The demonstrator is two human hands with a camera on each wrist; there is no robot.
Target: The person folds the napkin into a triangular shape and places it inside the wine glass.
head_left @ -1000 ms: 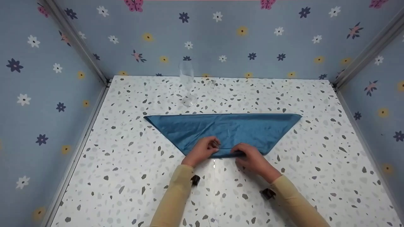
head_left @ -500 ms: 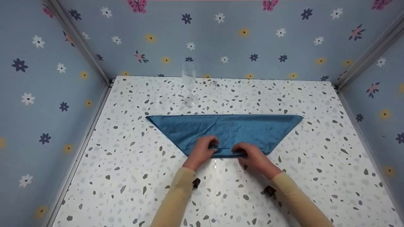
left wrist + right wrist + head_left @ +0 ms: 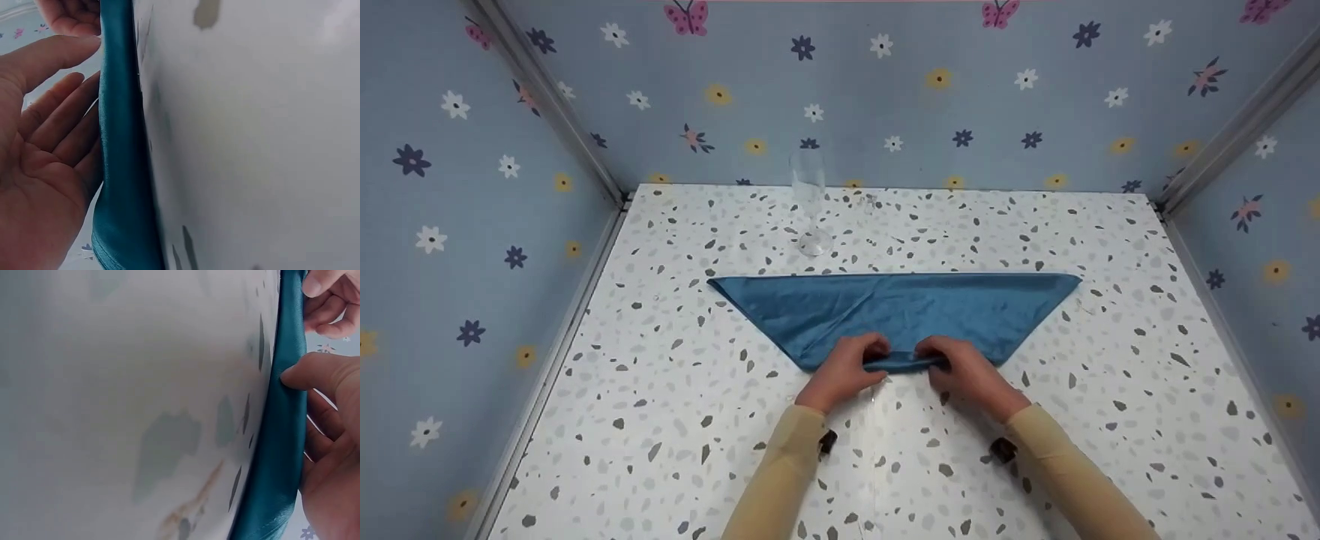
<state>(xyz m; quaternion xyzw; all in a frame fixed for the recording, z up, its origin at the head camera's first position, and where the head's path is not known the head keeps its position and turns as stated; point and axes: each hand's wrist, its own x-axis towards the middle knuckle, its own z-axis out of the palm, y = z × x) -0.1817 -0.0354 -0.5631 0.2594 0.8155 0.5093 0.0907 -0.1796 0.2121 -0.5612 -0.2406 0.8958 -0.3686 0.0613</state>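
A shiny blue cloth lies folded into a wide trapezoid, its long side towards the back wall and a narrow rolled edge at the front. My left hand holds that edge left of its middle, fingers curved over the roll and thumb in front. Just to the right, my right hand pinches the same edge; a small gap parts the two hands. In the right wrist view the thumb presses on the cloth, with the other fingers behind it. The left wrist view shows the left thumb at the roll's upper edge.
Behind the cloth a clear stemmed glass stands upright on the white speckled table. A small clear item, too faint to tell, is right of it. Flower-patterned panels enclose the back and both sides.
The front edge of the cloth is rolled slightly further back. My left thumb has come down in front of the edge, and both hands have closer hold of the roll. The glass has not moved.
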